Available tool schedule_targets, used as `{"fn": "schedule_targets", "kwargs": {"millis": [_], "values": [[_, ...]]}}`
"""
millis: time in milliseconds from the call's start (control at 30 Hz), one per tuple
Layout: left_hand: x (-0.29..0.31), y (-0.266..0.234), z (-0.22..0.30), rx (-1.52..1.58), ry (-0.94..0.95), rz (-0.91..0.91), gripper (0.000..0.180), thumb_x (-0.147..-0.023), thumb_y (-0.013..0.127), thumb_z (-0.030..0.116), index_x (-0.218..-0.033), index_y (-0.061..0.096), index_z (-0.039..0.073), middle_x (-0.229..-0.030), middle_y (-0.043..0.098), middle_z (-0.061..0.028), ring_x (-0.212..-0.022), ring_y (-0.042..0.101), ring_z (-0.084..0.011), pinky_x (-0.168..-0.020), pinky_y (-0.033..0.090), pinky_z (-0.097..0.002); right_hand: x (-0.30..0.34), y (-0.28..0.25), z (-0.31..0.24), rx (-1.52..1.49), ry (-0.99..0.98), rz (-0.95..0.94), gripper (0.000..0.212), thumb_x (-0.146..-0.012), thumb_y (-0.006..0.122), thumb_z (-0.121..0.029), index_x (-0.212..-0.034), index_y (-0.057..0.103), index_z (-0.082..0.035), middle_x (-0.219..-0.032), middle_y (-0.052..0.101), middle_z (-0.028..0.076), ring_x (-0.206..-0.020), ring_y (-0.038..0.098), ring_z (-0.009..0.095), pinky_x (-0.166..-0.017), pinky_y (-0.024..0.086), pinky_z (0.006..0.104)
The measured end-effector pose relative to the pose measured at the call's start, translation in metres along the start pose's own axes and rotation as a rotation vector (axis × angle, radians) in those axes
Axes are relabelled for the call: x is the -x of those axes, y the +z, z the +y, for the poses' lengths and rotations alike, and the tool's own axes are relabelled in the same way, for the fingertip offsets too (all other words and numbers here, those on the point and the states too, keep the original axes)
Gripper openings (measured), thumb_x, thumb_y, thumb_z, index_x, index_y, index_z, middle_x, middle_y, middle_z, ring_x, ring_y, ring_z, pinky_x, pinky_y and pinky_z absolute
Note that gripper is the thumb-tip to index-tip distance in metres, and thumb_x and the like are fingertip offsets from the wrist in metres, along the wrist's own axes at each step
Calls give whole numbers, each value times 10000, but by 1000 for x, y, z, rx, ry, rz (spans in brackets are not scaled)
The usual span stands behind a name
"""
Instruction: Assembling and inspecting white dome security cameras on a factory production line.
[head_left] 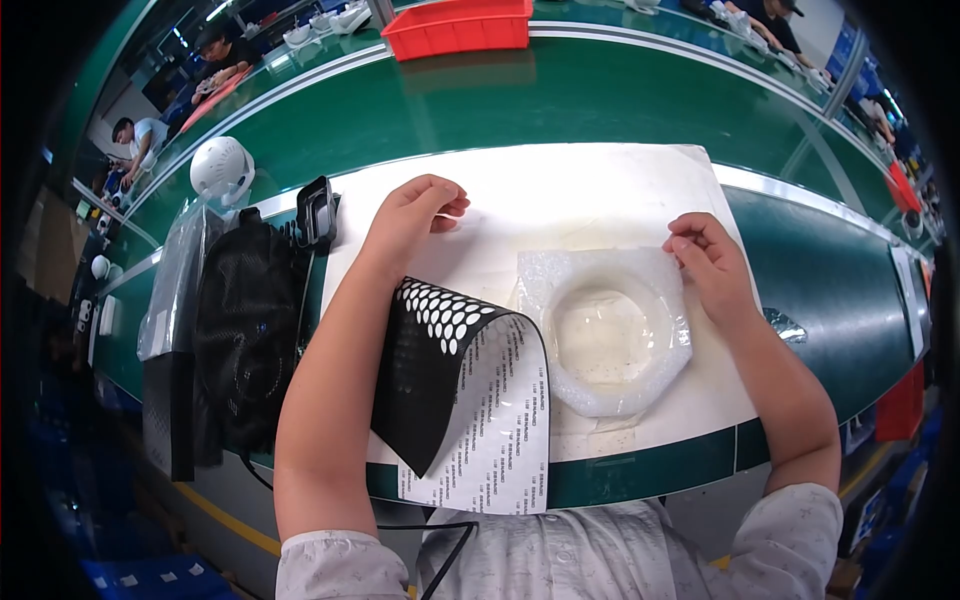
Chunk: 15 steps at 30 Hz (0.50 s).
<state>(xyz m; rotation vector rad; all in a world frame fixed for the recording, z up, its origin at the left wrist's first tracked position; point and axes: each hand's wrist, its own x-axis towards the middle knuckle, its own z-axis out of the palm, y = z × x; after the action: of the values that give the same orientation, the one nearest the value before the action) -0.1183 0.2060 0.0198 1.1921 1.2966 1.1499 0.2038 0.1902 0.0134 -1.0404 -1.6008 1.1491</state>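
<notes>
1. Ring [672, 335], wrapped in translucent white padding with angular corners: lies flat on the white mat [580, 190] covering part of the green table [640, 480].
2. Right hand [713, 262]: reaches the ring's 2 o'clock edge; shows thumb and forefinger close together; cannot tell pinching from mere touching in this grip.
3. Left hand [425, 205]: hangs over the mat, toward 10 o'clock from the ring; shows loosely bent fingers, with the grip part-open.
4. Patterned sheet [415, 400]: curls at the ring's 8 o'clock, just beside it; shows black with white ovals on one face, white with printed rows on the other.
5. Black mesh bag [250, 335]: lies at 9 o'clock, well apart.
6. Dark case [317, 215]: stands toward 10 o'clock.
7. Red bin [462, 35]: sits far off at 11 o'clock.
</notes>
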Motion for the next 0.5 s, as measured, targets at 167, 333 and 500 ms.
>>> {"fn": "schedule_targets", "kwargs": {"millis": [167, 333, 500], "values": [[1, -2, -1, -29, 6, -12, 166, -814, 480, 154, -859, 573, 25, -885, 582, -71, -836, 534, -132, -728, 442, -253, 0, 1, 0, -5, -10, -1, 143, -824, 481, -44, -963, 509, -21, -832, 543, 28, -785, 502, 72, -672, 389, 189], [0, -1, -1, -46, -17, -2, 154, -798, 478, 123, -861, 579, 26, -921, 582, -61, -864, 523, -127, -742, 432, -249, 0, 0, 0, 5, -17, -7, 142, -824, 479, -42, -961, 508, -19, -833, 541, 29, -788, 504, 75, -682, 391, 191], [-1, -1, -2, -59, -46, 24, 154, -784, 473, 88, -868, 586, 25, -947, 580, -57, -861, 520, -121, -742, 430, -245, 0, 0, -1, 6, -11, -12, 143, -824, 478, -41, -962, 506, -16, -840, 539, 30, -794, 506, 78, -694, 393, 194]]}}
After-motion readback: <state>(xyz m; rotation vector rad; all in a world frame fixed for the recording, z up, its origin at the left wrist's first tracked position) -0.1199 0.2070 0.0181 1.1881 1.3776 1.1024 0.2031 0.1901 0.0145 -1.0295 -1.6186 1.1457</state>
